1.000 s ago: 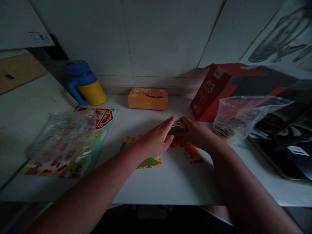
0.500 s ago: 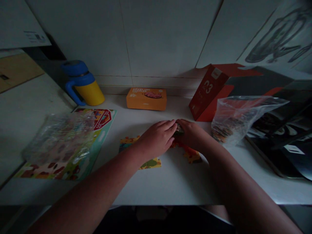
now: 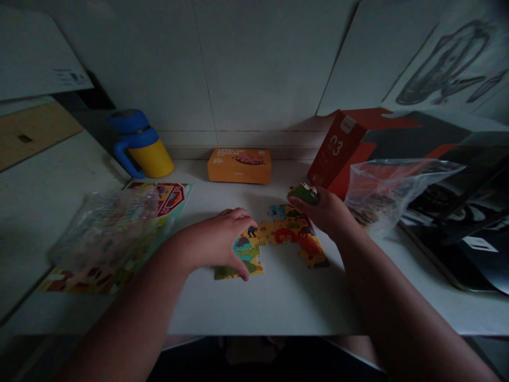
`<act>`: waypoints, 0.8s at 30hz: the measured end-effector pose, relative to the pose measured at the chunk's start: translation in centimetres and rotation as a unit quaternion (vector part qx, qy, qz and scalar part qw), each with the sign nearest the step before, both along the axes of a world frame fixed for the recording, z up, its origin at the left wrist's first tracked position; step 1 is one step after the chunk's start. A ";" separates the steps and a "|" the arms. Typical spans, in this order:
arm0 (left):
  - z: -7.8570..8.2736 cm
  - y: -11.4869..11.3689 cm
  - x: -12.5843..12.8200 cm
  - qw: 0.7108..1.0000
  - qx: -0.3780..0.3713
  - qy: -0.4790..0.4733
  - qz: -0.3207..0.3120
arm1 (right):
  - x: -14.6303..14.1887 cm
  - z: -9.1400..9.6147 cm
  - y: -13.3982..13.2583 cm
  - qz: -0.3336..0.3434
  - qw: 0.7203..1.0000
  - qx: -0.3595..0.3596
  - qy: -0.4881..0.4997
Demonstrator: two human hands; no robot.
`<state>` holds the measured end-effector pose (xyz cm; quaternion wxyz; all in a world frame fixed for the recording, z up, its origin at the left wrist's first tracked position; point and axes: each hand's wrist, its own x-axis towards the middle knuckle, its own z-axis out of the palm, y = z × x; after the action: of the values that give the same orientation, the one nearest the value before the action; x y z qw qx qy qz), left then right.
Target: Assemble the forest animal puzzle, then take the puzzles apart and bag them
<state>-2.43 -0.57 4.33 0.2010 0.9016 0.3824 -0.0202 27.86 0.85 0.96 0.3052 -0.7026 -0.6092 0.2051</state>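
A partly joined, colourful jigsaw puzzle lies flat on the white table. My right hand grips a small green-backed puzzle piece between its fingers, raised just beyond the puzzle's far right edge. My left hand arches over the puzzle's left end, with its fingertips and thumb on or beside the pieces there. That hand holds nothing that I can see, and it hides part of the puzzle.
Along the wall stand a blue-and-yellow mug, an orange box and a red box. A clear bag of pieces lies to the right, with a dark board beyond. Another clear bag covers a printed picture card at left.
My hands have separated, uncovering the puzzle. The left hand has moved left onto the puzzle's end, and the right hand has moved right and away from me with the piece.
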 end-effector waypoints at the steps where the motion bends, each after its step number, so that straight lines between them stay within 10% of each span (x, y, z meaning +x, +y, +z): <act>1: -0.5 -0.4 0.1 1.000 -0.009 0.016 -0.006 | 0.0 -0.3 0.1 -0.002 1.000 -0.007 0.024; 11: -2.2 2.8 -2.1 0.997 0.064 -0.025 0.047 | -0.2 -1.2 0.5 -0.027 0.997 -0.068 0.008; 17: -1.7 5.4 -5.2 0.965 0.122 0.065 0.223 | -0.6 -1.3 0.6 -0.013 0.996 -0.067 -0.065; 24: -2.1 5.0 -3.0 0.940 0.106 0.082 0.314 | -1.3 -0.9 0.0 0.001 0.994 -0.051 -0.100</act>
<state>-5.44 4.47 2.23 0.0681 0.7470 0.6613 0.0109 26.59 0.87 0.07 0.2063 -0.7332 -0.6266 0.1649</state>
